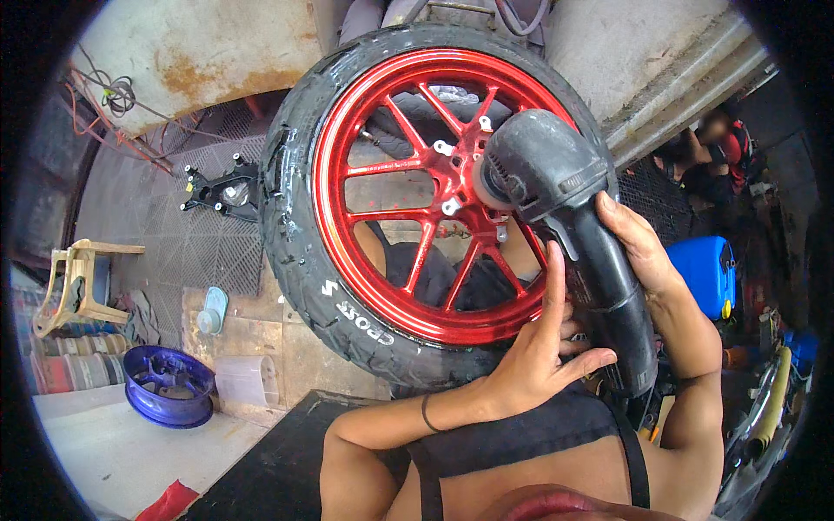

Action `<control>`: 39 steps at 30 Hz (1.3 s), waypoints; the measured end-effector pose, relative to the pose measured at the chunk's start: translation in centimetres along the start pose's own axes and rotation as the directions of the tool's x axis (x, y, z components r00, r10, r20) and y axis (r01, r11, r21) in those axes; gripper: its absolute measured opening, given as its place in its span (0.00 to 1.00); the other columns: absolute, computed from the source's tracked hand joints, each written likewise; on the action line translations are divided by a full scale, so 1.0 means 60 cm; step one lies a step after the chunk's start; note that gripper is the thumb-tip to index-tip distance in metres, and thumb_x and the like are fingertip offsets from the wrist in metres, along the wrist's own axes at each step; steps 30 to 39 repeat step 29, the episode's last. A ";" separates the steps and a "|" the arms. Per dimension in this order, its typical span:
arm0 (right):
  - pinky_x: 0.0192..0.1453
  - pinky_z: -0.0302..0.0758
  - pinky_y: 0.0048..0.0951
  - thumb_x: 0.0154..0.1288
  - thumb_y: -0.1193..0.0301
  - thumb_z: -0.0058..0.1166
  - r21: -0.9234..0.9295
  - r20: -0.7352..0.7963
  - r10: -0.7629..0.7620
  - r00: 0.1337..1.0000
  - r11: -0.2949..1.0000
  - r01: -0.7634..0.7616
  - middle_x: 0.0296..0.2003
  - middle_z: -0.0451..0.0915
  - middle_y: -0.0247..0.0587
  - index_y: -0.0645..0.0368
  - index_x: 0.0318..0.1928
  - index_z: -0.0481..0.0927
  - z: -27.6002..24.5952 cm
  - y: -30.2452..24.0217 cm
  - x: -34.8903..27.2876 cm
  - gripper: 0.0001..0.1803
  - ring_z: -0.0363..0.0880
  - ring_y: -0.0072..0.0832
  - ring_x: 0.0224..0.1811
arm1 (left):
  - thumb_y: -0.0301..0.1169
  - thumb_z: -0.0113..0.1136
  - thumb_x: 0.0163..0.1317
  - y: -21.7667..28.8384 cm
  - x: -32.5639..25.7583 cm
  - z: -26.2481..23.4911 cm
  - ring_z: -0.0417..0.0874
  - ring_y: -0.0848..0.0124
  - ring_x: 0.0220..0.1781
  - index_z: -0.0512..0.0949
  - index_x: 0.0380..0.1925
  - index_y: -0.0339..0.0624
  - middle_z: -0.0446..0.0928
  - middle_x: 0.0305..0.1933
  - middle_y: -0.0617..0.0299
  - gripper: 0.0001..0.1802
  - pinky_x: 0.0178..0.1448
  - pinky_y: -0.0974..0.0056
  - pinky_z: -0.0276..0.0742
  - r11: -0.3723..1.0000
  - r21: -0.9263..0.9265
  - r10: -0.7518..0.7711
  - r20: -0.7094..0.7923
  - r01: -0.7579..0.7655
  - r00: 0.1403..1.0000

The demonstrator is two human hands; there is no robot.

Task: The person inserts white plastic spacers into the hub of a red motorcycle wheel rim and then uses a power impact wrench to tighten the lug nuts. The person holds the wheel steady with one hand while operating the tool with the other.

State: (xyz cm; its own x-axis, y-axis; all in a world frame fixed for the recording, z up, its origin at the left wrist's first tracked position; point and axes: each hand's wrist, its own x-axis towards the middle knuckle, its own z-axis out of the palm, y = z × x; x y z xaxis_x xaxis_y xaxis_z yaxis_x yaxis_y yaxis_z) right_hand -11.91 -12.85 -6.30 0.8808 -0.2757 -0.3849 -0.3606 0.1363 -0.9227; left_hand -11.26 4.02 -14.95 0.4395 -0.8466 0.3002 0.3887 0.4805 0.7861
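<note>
A motorcycle wheel stands upright on my lap, with a glossy red spoked rim (343, 143) inside a black tyre (291, 234). A black power polisher (556, 187) has its round head pressed against the hub of the rim. My right hand (638, 247) is wrapped around the polisher's long handle from the right. My left hand (543, 347) rests against the handle lower down, index finger stretched up along it, the other fingers curled near the tyre's lower edge.
A blue wheel rim (167, 385) lies on the floor at lower left beside a wooden stool (74, 282). A black metal bracket (221, 187) lies on the grating. A blue canister (708, 273) stands right; another person (721, 143) sits beyond it.
</note>
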 end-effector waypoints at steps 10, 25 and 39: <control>0.43 0.80 0.24 0.74 0.50 0.47 0.020 0.014 0.001 1.000 1.000 -0.002 0.41 0.85 0.42 0.64 0.52 0.80 -0.003 0.007 -0.004 0.28 0.84 0.25 0.37 | 0.22 0.63 0.64 -0.003 0.000 0.000 0.73 0.56 0.66 0.07 0.67 0.59 0.49 0.75 0.41 0.68 0.61 0.55 0.78 1.000 -0.007 -0.023 0.010 0.023 1.000; 0.56 0.79 0.32 0.77 0.55 0.42 0.277 -0.199 -0.252 0.947 0.913 0.301 0.50 0.82 0.50 0.68 0.59 0.74 -0.060 0.019 -0.081 0.27 0.84 0.33 0.49 | 0.26 0.66 0.63 0.007 0.027 0.046 0.75 0.53 0.65 0.16 0.72 0.54 0.59 0.72 0.37 0.65 0.63 0.53 0.76 0.948 0.298 0.080 0.122 -0.114 0.989; 0.55 0.80 0.30 0.73 0.52 0.48 0.139 -0.090 -0.097 0.991 0.984 0.109 0.49 0.83 0.51 0.67 0.58 0.75 -0.050 0.011 -0.067 0.29 0.85 0.32 0.46 | 0.27 0.66 0.63 0.001 0.011 0.042 0.71 0.50 0.68 0.16 0.72 0.54 0.54 0.74 0.37 0.64 0.63 0.50 0.76 0.984 0.173 0.034 0.071 -0.046 0.997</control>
